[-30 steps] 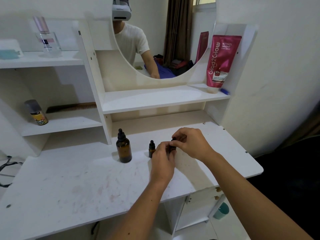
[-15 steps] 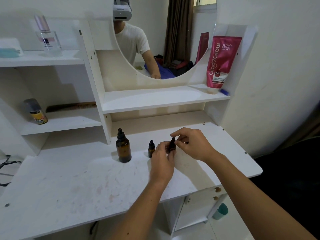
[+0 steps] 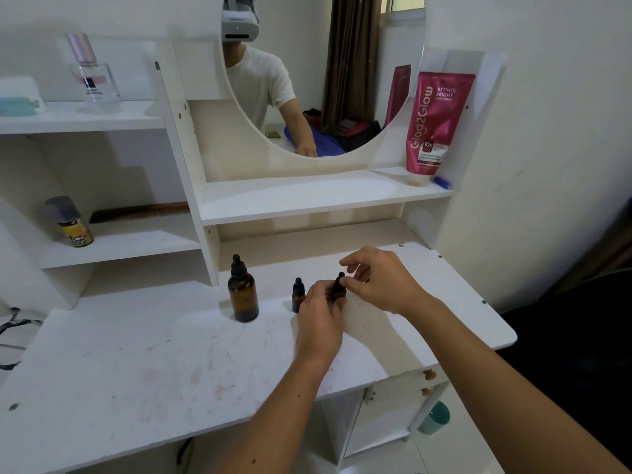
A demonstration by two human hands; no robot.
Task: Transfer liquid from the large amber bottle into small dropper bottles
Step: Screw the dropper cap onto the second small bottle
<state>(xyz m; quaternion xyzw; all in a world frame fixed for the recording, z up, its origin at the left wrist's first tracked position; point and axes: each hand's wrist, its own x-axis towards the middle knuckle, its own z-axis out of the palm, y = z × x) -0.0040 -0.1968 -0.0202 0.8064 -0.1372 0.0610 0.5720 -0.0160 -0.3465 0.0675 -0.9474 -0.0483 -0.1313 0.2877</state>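
Observation:
The large amber bottle (image 3: 243, 295) with a black dropper cap stands upright on the white desk (image 3: 143, 354). To its right stands one small dropper bottle (image 3: 298, 295), capped. My left hand (image 3: 319, 319) grips a second small dropper bottle (image 3: 339, 289) around its body, just above the desk. My right hand (image 3: 379, 280) pinches that bottle's black dropper cap with thumb and finger; the other fingers are spread above it. The held bottle's body is mostly hidden by my left fingers.
A pink lotion tube (image 3: 432, 124) stands on the shelf under the round mirror (image 3: 321, 73). On the left shelves sit a perfume bottle (image 3: 92, 75), a small can (image 3: 70, 222) and a comb (image 3: 140, 211). A teal cup (image 3: 436, 417) stands below the desk, at right.
My right fingers have opened out from a tight cover over the small bottle, so its black cap now shows. My left hand stays on the bottle's body.

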